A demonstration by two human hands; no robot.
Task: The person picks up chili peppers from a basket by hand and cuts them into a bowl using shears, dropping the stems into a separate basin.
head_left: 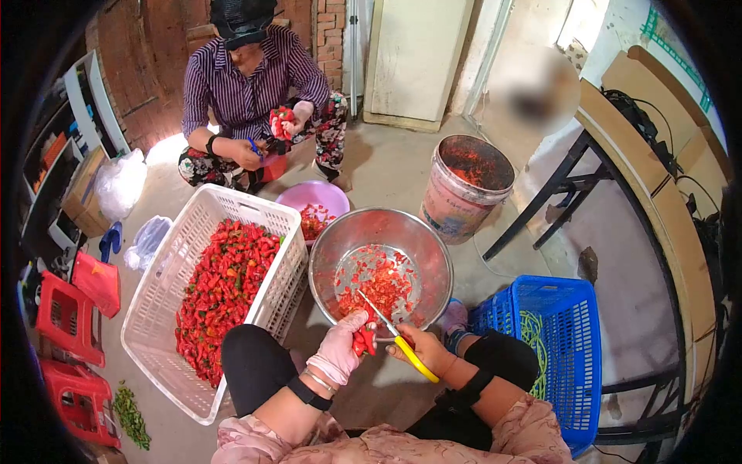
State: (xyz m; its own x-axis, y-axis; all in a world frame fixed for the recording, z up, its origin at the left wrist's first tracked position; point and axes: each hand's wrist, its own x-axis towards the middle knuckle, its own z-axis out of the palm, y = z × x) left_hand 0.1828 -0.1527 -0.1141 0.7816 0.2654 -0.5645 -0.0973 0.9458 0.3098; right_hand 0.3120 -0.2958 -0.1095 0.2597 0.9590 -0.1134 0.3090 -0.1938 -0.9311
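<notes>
My left hand (340,348), in a pale glove, is closed around a few red peppers (364,340) near the front rim of a steel bowl (429,259). My right hand (421,352) grips the yellow handle of scissors (416,359). The scissor blades point up and left over the bowl, close to the peppers. Cut red pepper pieces (384,288) lie in the bottom of the bowl. Left of the bowl, a white crate (154,309) holds many whole red peppers (224,286).
Across from me a crouching person (247,93) holds red peppers and a blue-handled tool, behind a pink basin (313,193). A stained bucket (456,201) stands at the back right, a blue crate (576,340) at my right, red stools (69,317) far left, a table (657,209) far right.
</notes>
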